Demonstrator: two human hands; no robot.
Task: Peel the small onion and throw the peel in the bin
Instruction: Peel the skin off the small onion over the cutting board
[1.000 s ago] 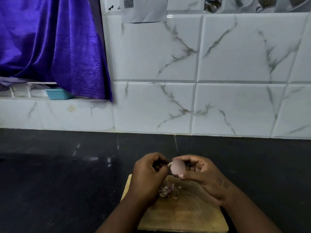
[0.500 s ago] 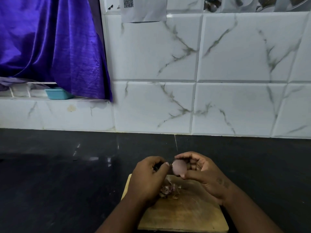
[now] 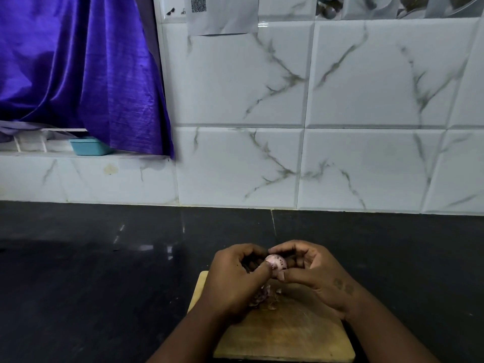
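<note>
Head: QR sheet (image 3: pixel 222 15); hands (image 3: pixel 233 281) (image 3: pixel 317 276) hold onion (image 3: pixel 276 262).

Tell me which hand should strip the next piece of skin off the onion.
Left hand: its thumb tip presses on the onion, free to pick at skin, while the right hand grips the onion above the cutting board, serving as its support.

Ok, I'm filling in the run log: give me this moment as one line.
stage: peeling | right hand: holds small onion | left hand: thumb on onion | peel scraps: on cutting board
</note>
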